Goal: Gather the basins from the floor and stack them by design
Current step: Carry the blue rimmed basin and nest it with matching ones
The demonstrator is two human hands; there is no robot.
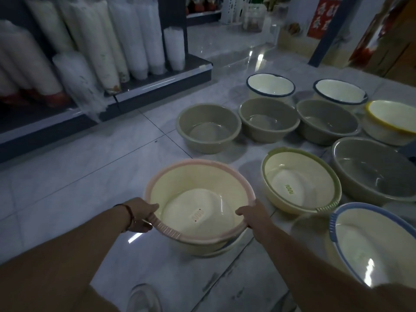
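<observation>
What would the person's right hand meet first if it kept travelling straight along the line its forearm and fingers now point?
The right hand already grips the pink-rimmed basin; going on up-left, it would cross that basin's inside and probably meet its far wall first.

Shop interior, household-goods aisle. Low dark metal shelf unit (162,84) at left, loaded with tall plastic-wrapped stacks of white disposable cups (139,37). Many plastic basins (208,128) in matching designs set out in rows on a glossy tiled floor (78,167): grey, cream with dark, yellow, green, pink and blue rims. More stocked shelving (202,10) at the back. Red printed poster (320,18) on the far wall.
</observation>
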